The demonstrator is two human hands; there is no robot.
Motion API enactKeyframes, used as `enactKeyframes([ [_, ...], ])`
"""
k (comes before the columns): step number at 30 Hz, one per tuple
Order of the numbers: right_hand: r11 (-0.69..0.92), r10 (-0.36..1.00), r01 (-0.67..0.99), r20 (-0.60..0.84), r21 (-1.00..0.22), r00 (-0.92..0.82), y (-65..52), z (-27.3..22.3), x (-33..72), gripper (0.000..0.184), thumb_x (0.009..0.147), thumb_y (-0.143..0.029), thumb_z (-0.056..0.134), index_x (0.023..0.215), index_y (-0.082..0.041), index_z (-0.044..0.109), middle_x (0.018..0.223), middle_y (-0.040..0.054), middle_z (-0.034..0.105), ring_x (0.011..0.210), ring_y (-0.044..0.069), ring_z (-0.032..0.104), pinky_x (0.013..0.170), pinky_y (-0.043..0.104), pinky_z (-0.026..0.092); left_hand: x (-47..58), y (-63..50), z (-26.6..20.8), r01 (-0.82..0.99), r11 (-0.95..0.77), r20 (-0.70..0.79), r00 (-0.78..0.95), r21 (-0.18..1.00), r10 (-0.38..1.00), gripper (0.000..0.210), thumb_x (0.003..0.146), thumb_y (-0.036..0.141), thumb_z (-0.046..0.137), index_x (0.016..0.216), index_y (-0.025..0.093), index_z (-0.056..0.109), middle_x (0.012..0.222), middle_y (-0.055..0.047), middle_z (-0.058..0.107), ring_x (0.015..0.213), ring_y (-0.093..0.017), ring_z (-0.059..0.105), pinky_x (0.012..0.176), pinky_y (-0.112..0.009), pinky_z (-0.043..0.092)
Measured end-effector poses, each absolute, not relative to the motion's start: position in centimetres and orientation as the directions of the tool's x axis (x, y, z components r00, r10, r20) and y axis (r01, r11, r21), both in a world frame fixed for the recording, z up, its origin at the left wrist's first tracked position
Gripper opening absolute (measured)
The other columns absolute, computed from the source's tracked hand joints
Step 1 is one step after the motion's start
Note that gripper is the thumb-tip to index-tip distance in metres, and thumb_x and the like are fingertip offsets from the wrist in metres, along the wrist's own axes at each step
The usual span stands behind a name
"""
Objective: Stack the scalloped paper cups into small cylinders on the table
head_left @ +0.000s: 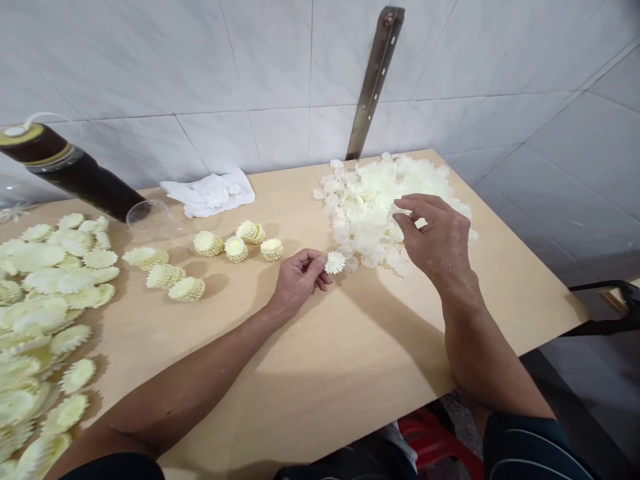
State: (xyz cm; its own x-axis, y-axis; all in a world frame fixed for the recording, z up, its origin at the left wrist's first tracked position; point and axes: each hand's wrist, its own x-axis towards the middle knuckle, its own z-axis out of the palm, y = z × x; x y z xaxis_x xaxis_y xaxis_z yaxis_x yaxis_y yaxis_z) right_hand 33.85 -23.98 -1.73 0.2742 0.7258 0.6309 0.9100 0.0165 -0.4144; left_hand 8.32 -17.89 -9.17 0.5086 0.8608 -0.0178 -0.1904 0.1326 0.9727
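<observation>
My left hand (302, 280) pinches a small pale flower-shaped petal piece (335, 263) between thumb and fingers, just above the table. Over the loose pile of thin white petal pieces (370, 193) hovers my right hand (436, 240), its thumb and forefinger a little apart and nothing visible between them. Left of my left hand stand several small stacks of petal pieces (236, 249), some upright and some leaning. A big heap of wider yellowish petal discs (40, 313) covers the table's left side.
A crumpled white tissue (210, 192) lies near the wall, beside a clear plastic lid or cup (150, 217). A dark bottle (85, 173) leans at the back left. A slotted metal bracket (375, 83) rises against the tiled wall. Below the table's front edge is a red stool (440, 440).
</observation>
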Motion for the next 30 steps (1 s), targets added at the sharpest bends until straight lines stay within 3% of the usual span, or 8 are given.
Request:
enactKeyframes([
  [4, -0.059, 0.716, 0.934, 0.637, -0.353, 0.286, -24.3, -1.5, 35.3, 0.021, 0.100, -0.033, 0.070, 0.117, -0.023, 0.079, 0.130, 0.0108, 0.075, 0.070, 0.016, 0.068, 0.076, 0.041, 0.062, 8.3, -17.9, -9.2, -0.177, 0.131, -0.023, 0.511, 0.975, 0.859, 0.045, 0.087, 0.058, 0.081, 0.088, 0.015, 0.071, 0.067, -0.004, 0.073, 0.053, -0.013, 0.065, 0.053, -0.024, 0.056],
  [9, 0.032, 0.674, 0.882, 0.662, -0.470, 0.329, -24.6, -0.6, 33.0, 0.020, 0.104, -0.037, 0.065, 0.106, -0.025, 0.081, 0.111, 0.0075, 0.080, 0.077, 0.019, 0.069, 0.069, 0.035, 0.059, 8.3, -17.9, -9.2, -0.167, 0.117, -0.018, 0.503, 0.979, 0.864, 0.044, 0.088, 0.058, 0.081, 0.088, 0.015, 0.071, 0.066, -0.004, 0.073, 0.053, -0.013, 0.065, 0.053, -0.025, 0.057],
  [11, 0.106, 0.768, 0.821, 0.571, -0.560, 0.291, -24.4, -1.0, 31.1, 0.024, 0.104, -0.041, 0.065, 0.106, -0.024, 0.081, 0.105, 0.0073, 0.081, 0.079, 0.019, 0.070, 0.066, 0.032, 0.058, 8.3, -18.0, -9.1, -0.159, 0.107, -0.014, 0.498, 0.981, 0.867, 0.044, 0.089, 0.058, 0.081, 0.089, 0.015, 0.071, 0.065, -0.003, 0.072, 0.052, -0.013, 0.064, 0.052, -0.024, 0.056],
  [14, 0.114, 0.947, 0.721, 0.294, -0.683, 0.129, -23.9, -2.3, 28.4, 0.031, 0.101, -0.048, 0.070, 0.112, -0.021, 0.080, 0.104, 0.0079, 0.082, 0.077, 0.019, 0.072, 0.066, 0.031, 0.056, 8.3, -18.1, -8.9, -0.145, 0.080, 0.000, 0.485, 0.986, 0.875, 0.043, 0.090, 0.057, 0.080, 0.089, 0.015, 0.071, 0.063, -0.002, 0.070, 0.050, -0.012, 0.063, 0.050, -0.023, 0.054],
  [19, 0.044, 0.995, 0.625, 0.093, -0.779, 0.045, -23.2, -4.6, 26.3, 0.024, 0.097, -0.044, 0.073, 0.097, -0.021, 0.079, 0.089, 0.0028, 0.079, 0.074, 0.017, 0.067, 0.066, 0.028, 0.048, 8.3, -18.1, -8.6, -0.130, 0.045, 0.020, 0.462, 0.991, 0.887, 0.045, 0.091, 0.060, 0.078, 0.088, 0.016, 0.070, 0.062, -0.001, 0.069, 0.049, -0.012, 0.062, 0.049, -0.023, 0.054],
  [23, -0.003, 0.994, 0.577, 0.061, -0.817, 0.092, -22.9, -5.2, 26.2, 0.022, 0.093, -0.040, 0.075, 0.083, -0.020, 0.074, 0.075, -0.0002, 0.073, 0.068, 0.015, 0.059, 0.063, 0.027, 0.042, 8.3, -18.0, -8.8, -0.125, 0.036, 0.026, 0.463, 0.991, 0.886, 0.046, 0.090, 0.061, 0.078, 0.087, 0.016, 0.070, 0.062, -0.001, 0.069, 0.048, -0.012, 0.062, 0.049, -0.023, 0.054],
  [30, 0.026, 0.991, 0.548, 0.092, -0.836, 0.094, -22.8, -5.1, 26.3, 0.029, 0.094, -0.046, 0.072, 0.081, -0.020, 0.071, 0.075, 0.0001, 0.071, 0.069, 0.015, 0.058, 0.064, 0.027, 0.043, 8.4, -17.9, -9.1, -0.143, 0.041, 0.030, 0.463, 0.989, 0.886, 0.047, 0.090, 0.061, 0.079, 0.087, 0.016, 0.069, 0.062, -0.001, 0.069, 0.047, -0.012, 0.062, 0.048, -0.022, 0.052],
])
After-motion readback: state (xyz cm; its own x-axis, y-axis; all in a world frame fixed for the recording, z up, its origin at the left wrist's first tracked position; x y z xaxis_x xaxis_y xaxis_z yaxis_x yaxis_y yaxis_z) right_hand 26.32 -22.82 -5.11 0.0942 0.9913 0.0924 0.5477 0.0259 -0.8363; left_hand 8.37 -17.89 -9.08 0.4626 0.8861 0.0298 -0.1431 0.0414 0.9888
